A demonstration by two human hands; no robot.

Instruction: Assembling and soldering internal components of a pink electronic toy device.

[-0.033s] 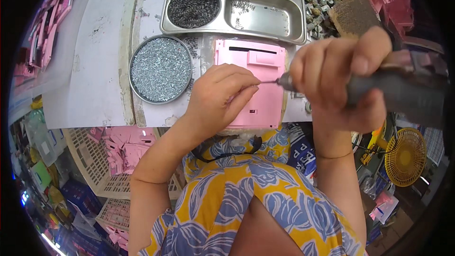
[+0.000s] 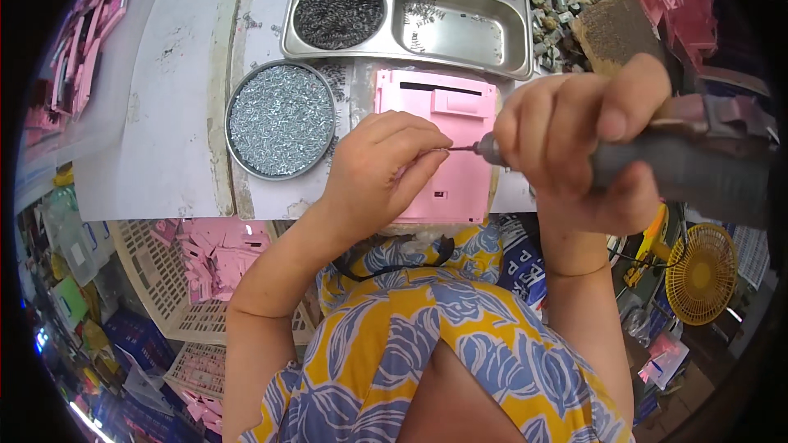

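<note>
My right hand [image 2: 583, 148] is wrapped around a dark grey electric screwdriver [image 2: 681, 166], held nearly level with its thin bit [image 2: 464, 148] pointing left. The bit's end meets the pinched fingertips of my left hand [image 2: 382, 160]. Whatever those fingertips hold is too small or hidden to make out. Both hands are over a pink plastic panel [image 2: 460, 184], which has a dark slot along its far side and a raised block below the slot. My left hand covers part of the panel's left side.
A round tin of small silvery screws [image 2: 281, 119] stands left of the panel. Behind lies a steel compartment tray [image 2: 460, 57] with dark springs. Small metal parts [image 2: 562, 0] are heaped at the far right. A basket of pink pieces [image 2: 135, 254] is below left, a yellow fan [image 2: 700, 275] lower right.
My right hand and the screwdriver have shifted slightly left, bringing the tool's nose nearer my left fingertips. My left hand keeps its pinch in nearly the same place.
</note>
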